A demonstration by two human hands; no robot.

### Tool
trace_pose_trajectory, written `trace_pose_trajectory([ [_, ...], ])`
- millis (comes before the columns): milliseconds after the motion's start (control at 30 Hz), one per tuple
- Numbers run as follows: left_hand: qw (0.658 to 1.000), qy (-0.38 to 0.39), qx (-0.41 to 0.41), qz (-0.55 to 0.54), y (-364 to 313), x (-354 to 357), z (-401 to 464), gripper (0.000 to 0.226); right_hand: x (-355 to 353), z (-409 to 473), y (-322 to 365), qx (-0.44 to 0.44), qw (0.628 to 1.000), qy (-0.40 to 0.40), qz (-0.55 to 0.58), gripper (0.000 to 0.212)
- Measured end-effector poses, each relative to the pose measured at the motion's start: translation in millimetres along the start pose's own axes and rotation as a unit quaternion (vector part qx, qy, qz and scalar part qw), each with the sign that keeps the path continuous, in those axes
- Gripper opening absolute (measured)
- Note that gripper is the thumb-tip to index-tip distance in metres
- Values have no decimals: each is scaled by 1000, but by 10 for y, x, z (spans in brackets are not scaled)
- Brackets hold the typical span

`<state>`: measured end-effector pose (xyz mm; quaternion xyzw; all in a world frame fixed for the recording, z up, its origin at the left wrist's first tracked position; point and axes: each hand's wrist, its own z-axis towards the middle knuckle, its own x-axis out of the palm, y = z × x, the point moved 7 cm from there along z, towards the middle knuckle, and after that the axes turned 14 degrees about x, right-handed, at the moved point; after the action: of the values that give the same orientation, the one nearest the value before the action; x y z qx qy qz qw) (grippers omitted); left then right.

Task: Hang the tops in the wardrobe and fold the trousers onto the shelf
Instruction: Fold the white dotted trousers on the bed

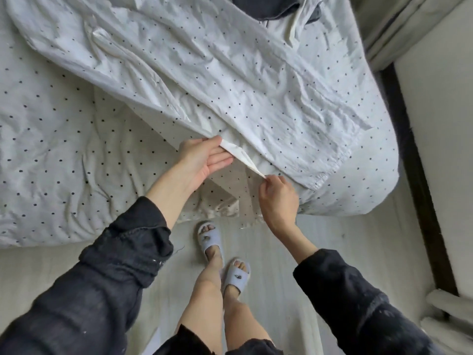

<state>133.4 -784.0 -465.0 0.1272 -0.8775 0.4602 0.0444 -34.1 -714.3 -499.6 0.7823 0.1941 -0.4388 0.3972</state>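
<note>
White garment [240,156] btwn both hands, taut.

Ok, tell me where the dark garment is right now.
In the head view, the dark garment lies at the top edge, right of centre, on the dotted bedding, far from both hands and partly cut off by the frame.

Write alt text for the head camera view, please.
Seen from above, a person's right hand pinches a white fabric strip over a polka-dot bed, while the open left hand supports it. Slippered feet below.
</note>
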Motion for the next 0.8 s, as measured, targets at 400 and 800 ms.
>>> trace_pose_trajectory([
  [400, 998, 53, -22, 19, -260, 1380, 1245, 17, -1141, 1741, -206, 60, 994, -36, -79, 21],
  [800, 992, 48, -50, 106, 71, 2400, 1811, 6, -1340, 2868, -954, 229, 973, 22, -34, 20],
])
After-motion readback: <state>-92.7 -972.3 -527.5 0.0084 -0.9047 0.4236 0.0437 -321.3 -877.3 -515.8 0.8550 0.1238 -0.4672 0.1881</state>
